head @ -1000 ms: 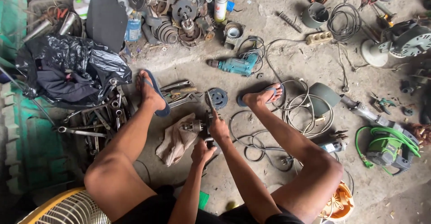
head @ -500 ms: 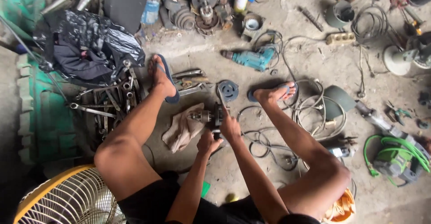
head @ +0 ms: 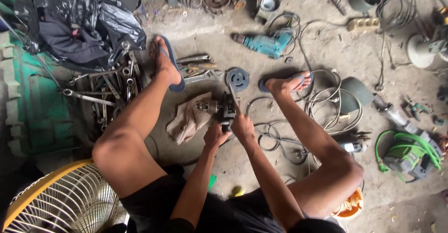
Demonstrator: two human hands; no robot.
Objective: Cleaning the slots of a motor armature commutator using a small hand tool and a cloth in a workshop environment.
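I sit on a concrete floor with both legs spread. Between them lies a small dark metal motor part (head: 223, 109) resting against a brown rag (head: 189, 117). My left hand (head: 215, 135) grips the part from below. My right hand (head: 243, 125) is closed around a thin metal tool (head: 232, 94) that points up across the part. A round dark pulley (head: 237, 78) lies just beyond the tool's tip.
A teal power drill (head: 265, 42) lies ahead. Several wrenches (head: 100, 90) lie at the left beside a black bag (head: 77, 20). Coiled cables (head: 326, 107) and a green machine (head: 408, 151) are at the right. A yellow fan guard (head: 56, 200) is near my left thigh.
The view has dropped and shifted, so the floor clutter slid up and right in frame. Both hands stayed on the motor part and tool.
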